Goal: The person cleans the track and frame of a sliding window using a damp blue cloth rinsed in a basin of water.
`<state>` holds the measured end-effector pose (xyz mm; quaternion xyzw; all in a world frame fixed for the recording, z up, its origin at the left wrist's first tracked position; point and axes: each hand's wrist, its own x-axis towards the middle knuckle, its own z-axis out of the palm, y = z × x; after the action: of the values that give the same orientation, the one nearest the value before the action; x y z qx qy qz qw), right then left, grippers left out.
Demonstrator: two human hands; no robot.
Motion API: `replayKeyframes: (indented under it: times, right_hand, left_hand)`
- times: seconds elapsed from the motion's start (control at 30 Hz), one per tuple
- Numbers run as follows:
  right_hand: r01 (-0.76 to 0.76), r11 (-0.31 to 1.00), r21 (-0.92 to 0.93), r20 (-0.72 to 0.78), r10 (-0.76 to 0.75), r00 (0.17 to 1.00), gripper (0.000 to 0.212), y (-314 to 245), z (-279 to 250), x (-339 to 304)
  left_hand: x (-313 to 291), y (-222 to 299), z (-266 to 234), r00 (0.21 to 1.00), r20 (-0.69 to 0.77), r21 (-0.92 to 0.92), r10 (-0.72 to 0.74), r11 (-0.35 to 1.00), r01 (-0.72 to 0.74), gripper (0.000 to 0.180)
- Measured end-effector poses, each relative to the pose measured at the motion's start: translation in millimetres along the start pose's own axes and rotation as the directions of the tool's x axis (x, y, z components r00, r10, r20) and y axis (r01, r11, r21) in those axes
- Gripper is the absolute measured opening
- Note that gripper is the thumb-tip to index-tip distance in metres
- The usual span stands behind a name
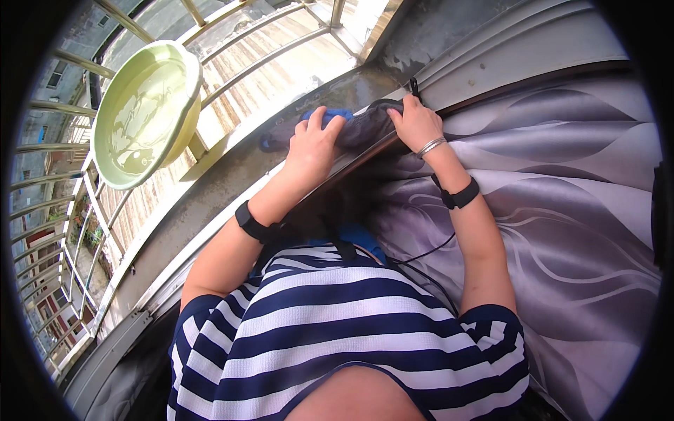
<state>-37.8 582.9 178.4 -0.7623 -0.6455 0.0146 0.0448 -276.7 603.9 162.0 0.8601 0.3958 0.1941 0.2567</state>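
Judged done: 1 dark cloth [368, 126] laid along the window ledge [354, 88], 12 o'clock. Right hand [418, 126] pinches its 1 o'clock end; left hand [314, 149] bends over it, grip cannot be told. Judged outstanding: cloth bunched, not yet released. Water-filled basin [102, 140], 10 o'clock.

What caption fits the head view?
Left hand and right hand on a dark cloth at a window ledge, green basin of water nearby.
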Motion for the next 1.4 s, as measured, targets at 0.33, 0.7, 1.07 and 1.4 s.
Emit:
replayKeyframes:
  times: [0.33,0.7,1.07,1.4]
  right_hand:
    - [0.094,0.995,-0.01,0.064,-0.093,0.994,0.038,4,-13,-13]
    - [0.331,0.917,0.223,-0.023,-0.335,0.942,0.017,15,-9,-18]
    - [0.529,0.833,-0.162,0.221,-0.492,0.842,0.041,-103,-89,11]
    - [0.895,0.438,0.089,0.448,-0.82,0.357,0.039,-379,-58,127]
  left_hand:
    - [-1,-6,3,0.999,0.037,0.044,0.013,0.999,-0.015,0.055]
    - [-7,0,-19,0.999,0.038,0.054,0.004,0.999,-0.006,0.045]
    - [-69,-12,-30,0.99,-0.095,0.018,0.104,0.995,-0.103,0.038]
    - [-80,-18,-27,0.991,-0.078,0.015,0.108,0.994,-0.107,0.046]
